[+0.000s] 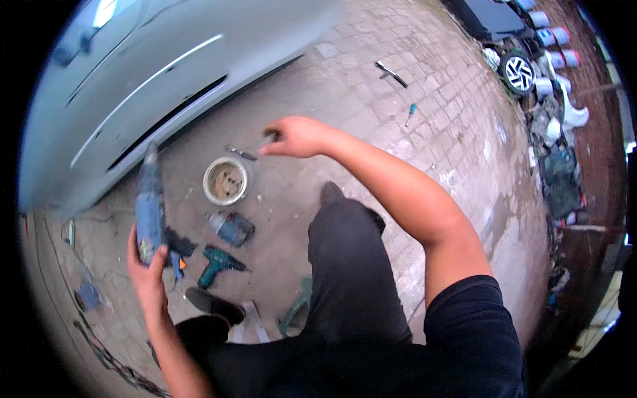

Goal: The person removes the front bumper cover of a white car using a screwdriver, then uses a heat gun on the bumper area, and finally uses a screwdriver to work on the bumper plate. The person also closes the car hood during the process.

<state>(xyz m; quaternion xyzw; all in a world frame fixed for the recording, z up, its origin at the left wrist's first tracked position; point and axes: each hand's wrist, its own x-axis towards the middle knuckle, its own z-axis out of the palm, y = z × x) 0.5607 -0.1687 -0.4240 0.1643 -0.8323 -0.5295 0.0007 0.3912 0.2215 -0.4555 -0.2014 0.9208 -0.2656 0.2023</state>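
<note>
My left hand (pixel 147 272) grips a blue heat gun (pixel 151 209) by its body. The gun's metal nozzle points up at the lower edge of a silver-grey car side panel (pixel 172 86). Above the ground, my right hand (pixel 297 137) has its fingers curled round a small dark piece (pixel 272 135), too blurred to name. Beneath and left of it stands a round open tin (pixel 208 189) with small dark bits inside. A slim metal tool (pixel 240 153) lies by the tin's far side.
Near my feet lie a blue power tool (pixel 232 229) and a green drill (pixel 219 264). A ratchet wrench (pixel 391 74) and a teal screwdriver (pixel 411 114) rest on the paving. Along the right are a wheel cover (pixel 517 73) and several cans (pixel 556 36). Dark cables (pixel 106 355) run at lower left.
</note>
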